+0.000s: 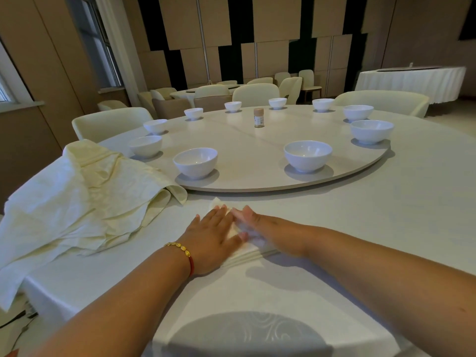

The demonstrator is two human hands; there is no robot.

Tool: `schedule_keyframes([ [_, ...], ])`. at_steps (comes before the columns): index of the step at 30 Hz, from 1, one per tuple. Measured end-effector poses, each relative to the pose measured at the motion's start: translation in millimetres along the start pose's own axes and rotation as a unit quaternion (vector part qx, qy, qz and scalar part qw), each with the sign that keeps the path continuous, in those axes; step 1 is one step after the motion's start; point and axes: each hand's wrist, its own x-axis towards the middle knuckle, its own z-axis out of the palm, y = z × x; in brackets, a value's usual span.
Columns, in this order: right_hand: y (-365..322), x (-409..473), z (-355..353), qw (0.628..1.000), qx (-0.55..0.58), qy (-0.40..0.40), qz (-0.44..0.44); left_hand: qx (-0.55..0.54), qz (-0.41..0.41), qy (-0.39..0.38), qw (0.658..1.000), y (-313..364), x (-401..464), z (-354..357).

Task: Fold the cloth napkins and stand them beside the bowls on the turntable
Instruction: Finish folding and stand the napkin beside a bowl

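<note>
At the far left a heap of pale yellow napkins lies crumpled on the white tablecloth, its top edge just beside the turntable. To its right, the left hand, with a gold and red bracelet at the wrist, lies flat with straight fingers pressing down on a folded napkin that rests on the tablecloth near the front rim of the turntable. The right hand lies next to it, also flat with fingers stretched out, pressing the same napkin; the fingertips of both hands nearly meet over it. Pleated folds show at the napkin's near end, between the wrists. Beyond, white bowls ring the turntable: one ahead of the left hand, another to the right of it, a third near the right rim. A small jar stands upright near the turntable's middle.
</note>
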Motion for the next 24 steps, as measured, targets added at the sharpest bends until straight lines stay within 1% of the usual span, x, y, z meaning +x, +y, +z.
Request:
schedule_keyframes([
  [2, -4, -4, -4, 0.999, -0.027, -0.004, 0.031, 0.008, -0.007, -0.004, 1.000, -7, 1, -3],
  [3, -5, -6, -5, 0.998, -0.058, 0.001, 0.033, 0.012, -0.011, -0.004, 1.000, -12, 4, -4],
  [4, -6, -7, -4, 0.993, -0.114, -0.002, 0.028, 0.015, -0.015, -0.003, 1.000, -16, 8, -4],
  [5, -6, -9, -2, 0.979, -0.202, -0.010, 0.032, 0.016, -0.020, -0.001, 1.000, -20, 12, -4],
  [7, -4, -10, 1, 0.928, -0.372, -0.017, 0.026, 0.015, -0.033, -0.003, 0.999, -28, 20, -5],
  [8, -4, -11, 4, 0.902, -0.431, -0.017, 0.018, 0.013, -0.040, -0.003, 0.999, -31, 22, -6],
  [9, -5, -11, 7, 0.886, -0.463, -0.016, 0.019, 0.013, -0.043, 0.000, 0.999, -33, 24, -7],
  [11, -6, -12, 8, 0.877, -0.480, -0.015, 0.018, 0.014, -0.043, 0.013, 0.999, -33, 24, -9],
  [15, -8, -14, 9, 0.874, -0.486, -0.011, 0.012, 0.025, -0.025, 0.039, 0.999, -18, 9, -8],
  [19, -10, -16, 10, 0.875, -0.484, -0.017, 0.015, 0.036, 0.016, -0.016, 0.999, -11, -6, -4],
  [24, -7, -21, -2, 0.871, -0.488, -0.049, -0.006, 0.055, 0.024, -0.036, 0.998, -15, -8, -4],
])
